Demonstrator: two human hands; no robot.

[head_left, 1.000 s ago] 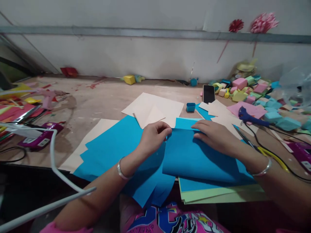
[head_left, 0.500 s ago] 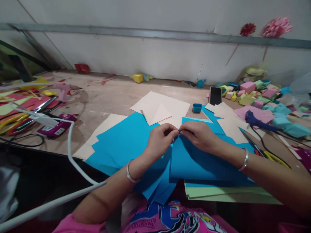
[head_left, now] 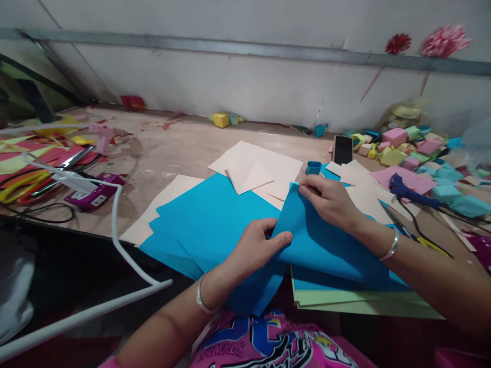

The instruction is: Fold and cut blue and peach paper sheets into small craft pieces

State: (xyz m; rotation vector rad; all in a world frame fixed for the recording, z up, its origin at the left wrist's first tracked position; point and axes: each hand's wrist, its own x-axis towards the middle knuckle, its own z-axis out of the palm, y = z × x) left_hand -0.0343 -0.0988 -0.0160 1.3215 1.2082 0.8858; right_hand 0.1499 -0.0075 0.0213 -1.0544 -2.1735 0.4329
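A folded sheet of blue paper [head_left: 318, 240] is raised between my two hands. My right hand [head_left: 326, 197] pinches its far corner. Lower down, my left hand [head_left: 261, 245] grips the sheet's left edge, thumb on top and fingers behind. More blue sheets [head_left: 203, 220] lie flat on the left, under and beside my left hand. Below the raised sheet, green sheets [head_left: 326, 301] stick out at the table's front edge. Cream paper pieces [head_left: 249, 158] lie just beyond, one of them a folded triangle. A small blue paper box [head_left: 313, 167] stands beyond my right hand.
Scissors [head_left: 402, 227] and a blue glue gun [head_left: 410, 193] lie at the right, by a heap of paper cubes [head_left: 406, 148] and a phone [head_left: 342, 150]. At the left are a purple power strip [head_left: 95, 191], more scissors [head_left: 23, 189] and a white pipe [head_left: 115, 220].
My left hand has slid down the edge toward me, away from my right hand. My right hand has lifted the corner slightly up and to the right.
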